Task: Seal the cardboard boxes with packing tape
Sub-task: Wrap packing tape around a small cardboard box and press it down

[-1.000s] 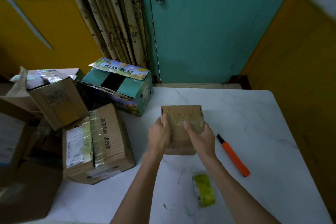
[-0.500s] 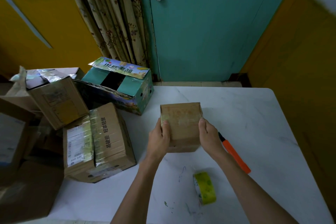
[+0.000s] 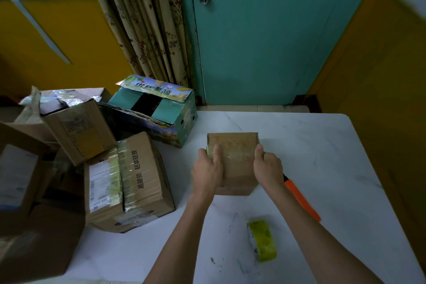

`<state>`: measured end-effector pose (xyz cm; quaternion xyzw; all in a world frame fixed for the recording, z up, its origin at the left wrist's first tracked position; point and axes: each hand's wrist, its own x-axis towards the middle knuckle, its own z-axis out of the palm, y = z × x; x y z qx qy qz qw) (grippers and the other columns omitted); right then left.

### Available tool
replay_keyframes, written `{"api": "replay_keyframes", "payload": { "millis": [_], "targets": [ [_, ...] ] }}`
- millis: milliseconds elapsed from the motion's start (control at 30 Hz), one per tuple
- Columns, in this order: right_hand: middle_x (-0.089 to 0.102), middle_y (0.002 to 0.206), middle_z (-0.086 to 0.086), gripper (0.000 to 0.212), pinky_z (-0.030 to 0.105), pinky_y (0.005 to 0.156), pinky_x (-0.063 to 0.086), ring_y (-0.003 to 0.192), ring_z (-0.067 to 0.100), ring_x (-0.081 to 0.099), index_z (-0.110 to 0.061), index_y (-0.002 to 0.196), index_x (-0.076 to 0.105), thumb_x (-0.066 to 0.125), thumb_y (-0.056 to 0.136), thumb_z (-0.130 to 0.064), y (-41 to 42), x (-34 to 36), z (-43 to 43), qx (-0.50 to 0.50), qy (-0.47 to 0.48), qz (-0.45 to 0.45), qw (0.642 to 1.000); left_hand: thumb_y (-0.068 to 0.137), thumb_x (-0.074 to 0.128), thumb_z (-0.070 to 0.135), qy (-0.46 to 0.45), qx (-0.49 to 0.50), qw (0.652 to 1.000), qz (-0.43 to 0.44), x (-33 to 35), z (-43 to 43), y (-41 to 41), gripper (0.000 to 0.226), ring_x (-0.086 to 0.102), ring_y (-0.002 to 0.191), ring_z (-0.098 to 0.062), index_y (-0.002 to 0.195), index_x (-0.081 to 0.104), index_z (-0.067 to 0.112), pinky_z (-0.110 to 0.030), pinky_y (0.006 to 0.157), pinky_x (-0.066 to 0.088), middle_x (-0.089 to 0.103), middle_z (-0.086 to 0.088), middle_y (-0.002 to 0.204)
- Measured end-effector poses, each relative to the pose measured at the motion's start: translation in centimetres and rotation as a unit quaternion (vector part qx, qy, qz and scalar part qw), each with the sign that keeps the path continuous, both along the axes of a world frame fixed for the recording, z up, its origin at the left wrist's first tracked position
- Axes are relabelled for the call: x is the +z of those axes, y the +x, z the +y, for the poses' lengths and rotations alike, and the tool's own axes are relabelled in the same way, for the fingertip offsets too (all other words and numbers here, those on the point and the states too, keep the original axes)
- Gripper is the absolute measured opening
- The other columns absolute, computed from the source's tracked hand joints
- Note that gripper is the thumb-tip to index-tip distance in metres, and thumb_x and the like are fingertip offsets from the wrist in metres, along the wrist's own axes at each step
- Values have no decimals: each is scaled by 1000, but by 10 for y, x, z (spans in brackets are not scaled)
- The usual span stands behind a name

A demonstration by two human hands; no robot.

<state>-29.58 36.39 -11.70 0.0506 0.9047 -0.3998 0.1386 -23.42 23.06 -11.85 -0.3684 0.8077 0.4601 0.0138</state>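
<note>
A small brown cardboard box (image 3: 235,157) stands on the white table (image 3: 322,157), its top crossed by shiny clear tape. My left hand (image 3: 207,169) grips its left side with the thumb lying on the taped top. My right hand (image 3: 268,166) grips the right side, thumb up on the top edge. A roll of yellow-green packing tape (image 3: 262,240) stands on its edge on the table, near my right forearm. An orange utility knife (image 3: 302,200) lies just right of my right wrist, partly hidden by it.
A taped brown box with black print (image 3: 138,182) sits at the table's left. Behind it are an open teal printed carton (image 3: 159,110) and several more cardboard boxes (image 3: 73,127). A teal door (image 3: 265,30) and a curtain (image 3: 149,25) stand beyond.
My right hand has slid from the middle of the box top out to its right side. My left hand has stayed on the left side of the box.
</note>
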Motion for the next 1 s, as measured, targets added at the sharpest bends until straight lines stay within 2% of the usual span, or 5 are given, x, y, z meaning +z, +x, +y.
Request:
{"api": "replay_keyframes", "payload": {
  "millis": [267,400,533,700,1000],
  "targets": [
    [67,97,-6,41,17,77,48,91,2,61,-22,101,68,33,107,-41,40,16,-3,-2,-242,50,969,106,40,49,146,57,981,113,-21,-22,10,48,62,99,-14,131,58,12,-29,80,50,64,-6,122],
    [62,127,-4,27,29,99,45,124,15,52,-17,120,68,61,97,-28,39,-19,3,64,-83,133,986,108,38,41,168,112,978,56,-47,-22,27,44,58,104,-18,140,53,15,-31,82,44,60,-2,123],
    [36,154,17,83,48,113,34,140,37,33,-8,147,41,72,83,-51,17,-51,32,-13,88,21,996,108,32,48,214,130,967,38,-52,-23,36,51,67,89,-16,107,72,17,-28,68,49,75,-7,100],
    [72,110,-2,48,20,68,54,93,9,69,-14,123,62,72,87,-43,10,-65,45,-34,-146,-129,980,103,37,57,268,80,959,54,-52,-18,37,39,70,97,-12,117,66,34,-32,85,57,74,5,107],
    [71,93,-8,18,15,59,50,81,3,67,-22,105,66,59,97,-37,9,-31,64,-108,-175,13,978,104,48,47,235,-9,963,131,-39,7,8,41,70,105,-9,143,47,35,-35,96,57,69,7,123]
  ]
}}
